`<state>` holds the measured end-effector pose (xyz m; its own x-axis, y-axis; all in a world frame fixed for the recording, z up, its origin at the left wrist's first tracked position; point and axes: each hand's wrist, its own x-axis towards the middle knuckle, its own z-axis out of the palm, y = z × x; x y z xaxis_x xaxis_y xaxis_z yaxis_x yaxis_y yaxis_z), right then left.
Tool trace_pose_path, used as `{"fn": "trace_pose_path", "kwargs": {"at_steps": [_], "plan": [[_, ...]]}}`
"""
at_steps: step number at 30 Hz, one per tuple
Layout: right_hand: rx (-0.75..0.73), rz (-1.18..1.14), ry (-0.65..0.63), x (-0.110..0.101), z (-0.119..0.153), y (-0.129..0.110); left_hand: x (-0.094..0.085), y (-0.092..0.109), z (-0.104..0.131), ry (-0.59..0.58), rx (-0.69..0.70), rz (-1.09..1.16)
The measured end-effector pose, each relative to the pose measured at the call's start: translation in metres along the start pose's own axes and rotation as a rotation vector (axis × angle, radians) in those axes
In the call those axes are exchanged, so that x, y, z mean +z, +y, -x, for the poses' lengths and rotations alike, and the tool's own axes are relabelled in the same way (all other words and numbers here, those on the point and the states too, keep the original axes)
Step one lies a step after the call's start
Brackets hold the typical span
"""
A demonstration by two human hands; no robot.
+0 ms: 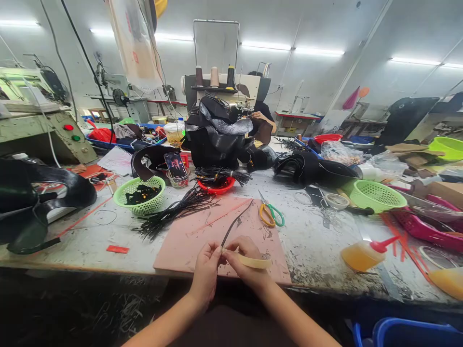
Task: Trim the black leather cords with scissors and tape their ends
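My left hand [206, 270] is closed in a pinch on a thin black braided cord [231, 226], just above the table's front edge. The cord's far end reaches forward over a pink board [181, 241]. My right hand [249, 255] is closed around a roll of beige tape [255, 261], its fingertips meeting the left ones at the cord. Whether tape sticks to the cord there is hidden by the fingers. Beyond the hands, a pair of scissors [270, 212] with one orange and one green handle rests at the board's right edge.
Black strips [177, 207] lie left of the board, by a green basket [139, 195] of small black pieces and a red bowl [217, 188]. A glue bottle [365, 254] and another green basket [378, 195] stand right. Behind a black leather pile [213, 140], another person sits at a sewing machine.
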<state>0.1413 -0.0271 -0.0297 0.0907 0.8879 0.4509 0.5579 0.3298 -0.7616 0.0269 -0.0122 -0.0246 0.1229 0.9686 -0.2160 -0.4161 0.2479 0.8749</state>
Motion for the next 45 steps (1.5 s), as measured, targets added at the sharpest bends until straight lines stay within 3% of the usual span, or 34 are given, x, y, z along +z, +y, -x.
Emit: {"fn": "trace_pose_path", "kwargs": {"at_steps": [7,12,19,31,40,45], "plan": [[0.326,-0.457,0.016,0.000,-0.001,0.000,0.002,0.011,0.003,-0.040,-0.085,-0.030],[0.343,-0.632,-0.015,0.001,0.000,-0.005,0.001,0.015,0.003,-0.019,-0.168,0.028],[0.431,-0.786,0.002,0.005,-0.003,-0.006,0.000,0.015,0.004,-0.042,-0.157,-0.036],[0.536,-0.837,0.059,0.009,-0.005,-0.008,0.001,0.018,0.008,-0.100,-0.119,-0.095],[0.628,-0.738,0.090,0.012,-0.005,-0.008,-0.003,0.014,0.005,-0.137,0.032,-0.237],[0.652,-0.790,0.134,0.014,-0.004,-0.011,-0.003,0.015,0.002,-0.135,-0.029,-0.155]]}}
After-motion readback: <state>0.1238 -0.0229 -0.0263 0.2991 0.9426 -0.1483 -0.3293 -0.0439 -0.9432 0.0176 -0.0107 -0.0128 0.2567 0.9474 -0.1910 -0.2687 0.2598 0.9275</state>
